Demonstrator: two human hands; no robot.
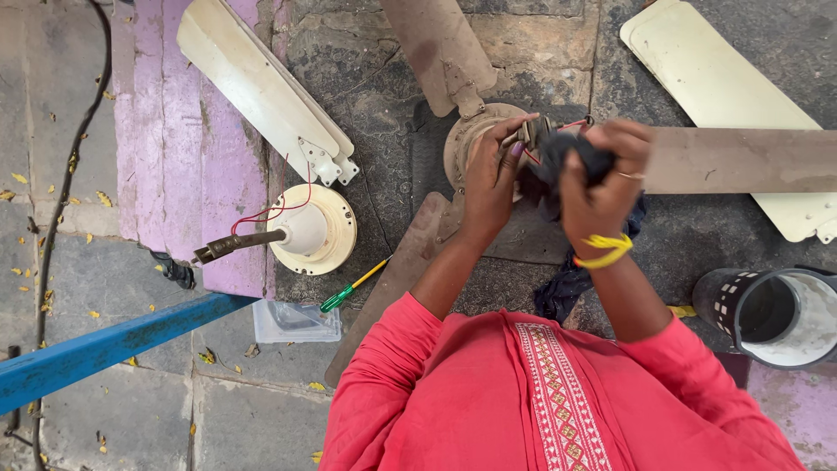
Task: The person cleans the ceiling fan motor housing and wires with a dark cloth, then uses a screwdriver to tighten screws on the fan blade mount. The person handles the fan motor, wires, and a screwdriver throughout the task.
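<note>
Head view: my left hand (490,179) grips the shaft end (527,132) of the brown ceiling fan motor (466,135), fingers curled shut around it. My right hand (604,179) is fisted tight on a dark cloth (558,166), pressed against the same shaft just beside the left fingertips. Red wires (571,126) poke out above the right fingers. Brown blades (741,160) spread out from the motor beyond both hands. Left of the left hand, well apart: cream fan motor (318,228), cream blade (261,92), green screwdriver (353,286). Grey bucket (772,316) sits right of the right wrist.
</note>
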